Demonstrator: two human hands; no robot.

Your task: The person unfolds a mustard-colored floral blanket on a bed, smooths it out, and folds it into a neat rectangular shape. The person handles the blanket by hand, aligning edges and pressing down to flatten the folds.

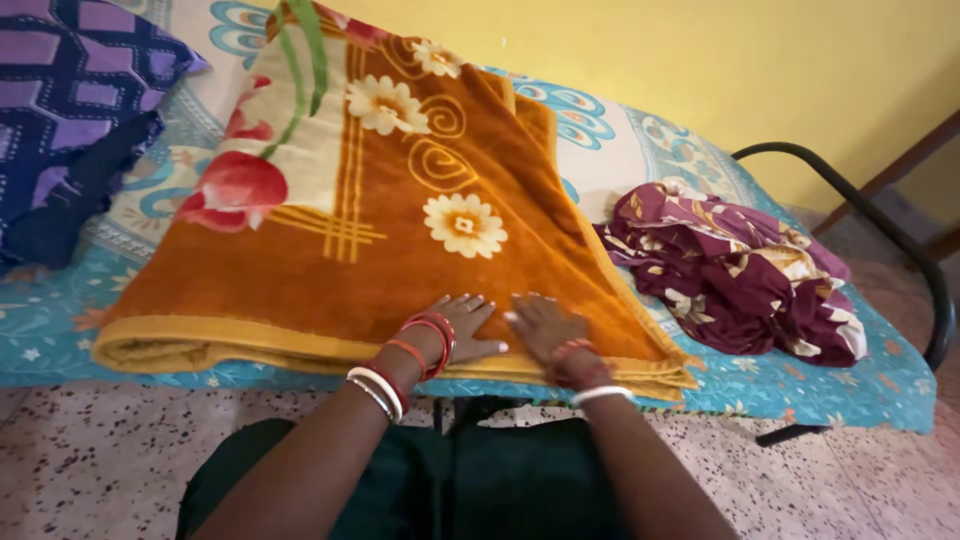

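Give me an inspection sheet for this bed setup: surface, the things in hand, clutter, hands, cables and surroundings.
Surface: bed with a turquoise patterned sheet.
Things in hand: folded orange blanket with flower print, lying flat near the bed's front edge.
Clutter: crumpled maroon floral cloth to the right; purple patterned pillow at upper left.
Hands: left hand and right hand both pressed flat, palms down, on the blanket, bangles on both wrists.
Cables: nothing seen.
Surroundings: yellow wall, speckled floor, black metal bed frame.

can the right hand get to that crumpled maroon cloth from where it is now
Probably yes. The right hand lies flat on the orange blanket, and the maroon cloth sits on the bed just to its right with nothing between them.
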